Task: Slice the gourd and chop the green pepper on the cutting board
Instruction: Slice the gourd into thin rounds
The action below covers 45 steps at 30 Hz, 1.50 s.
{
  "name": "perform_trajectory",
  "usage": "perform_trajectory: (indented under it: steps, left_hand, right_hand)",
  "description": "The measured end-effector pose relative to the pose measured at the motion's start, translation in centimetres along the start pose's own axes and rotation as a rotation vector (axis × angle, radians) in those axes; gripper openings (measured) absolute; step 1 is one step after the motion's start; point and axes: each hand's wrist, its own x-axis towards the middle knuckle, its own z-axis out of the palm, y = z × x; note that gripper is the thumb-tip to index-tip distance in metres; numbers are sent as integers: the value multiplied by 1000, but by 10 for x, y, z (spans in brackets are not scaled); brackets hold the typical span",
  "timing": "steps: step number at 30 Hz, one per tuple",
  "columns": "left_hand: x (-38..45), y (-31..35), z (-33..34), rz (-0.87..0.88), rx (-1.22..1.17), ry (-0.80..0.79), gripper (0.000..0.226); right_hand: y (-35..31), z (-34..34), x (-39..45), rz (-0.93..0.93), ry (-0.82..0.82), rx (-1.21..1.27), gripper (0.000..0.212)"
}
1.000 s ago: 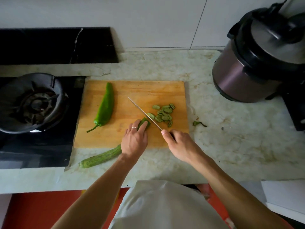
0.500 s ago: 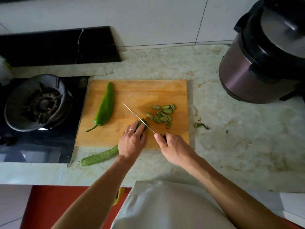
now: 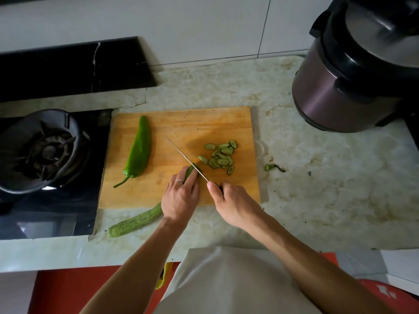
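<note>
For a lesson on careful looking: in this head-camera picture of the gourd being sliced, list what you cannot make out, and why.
1. The knife handle: wrapped inside the right hand.
2. The middle of the gourd: covered by the left hand.
3. The pressure cooker: top and right side cut off by the picture's edge.
4. The scrap on the counter: too small to identify.

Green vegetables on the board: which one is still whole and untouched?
The green pepper, lying alone with its stem on, left of the knife. The gourd is under the left hand, partly sliced.
</note>
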Motion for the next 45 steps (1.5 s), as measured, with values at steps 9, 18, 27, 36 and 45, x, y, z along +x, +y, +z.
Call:
perform_trajectory:
  steps: [9,18,27,36,45]
  left_hand:
    - [1,2,0,-8,8,7,26]
    - [1,5,-3,-10,5,20,25]
    - [0,5,0,-28,1,-7,21]
    - [1,-2,3,12,2,-16,22]
    - [1,-2,4,-12,-24,-26,36]
  right_hand:
    - [-4,1,3,-12,12,-52,54]
    - [-10,8,10,-40,36,-58,53]
    - [-1,8,0,-40,52,-87,49]
    - [-7,11,8,-29,38,-17,51]
    - [4,2,12,-28,9,-6,58]
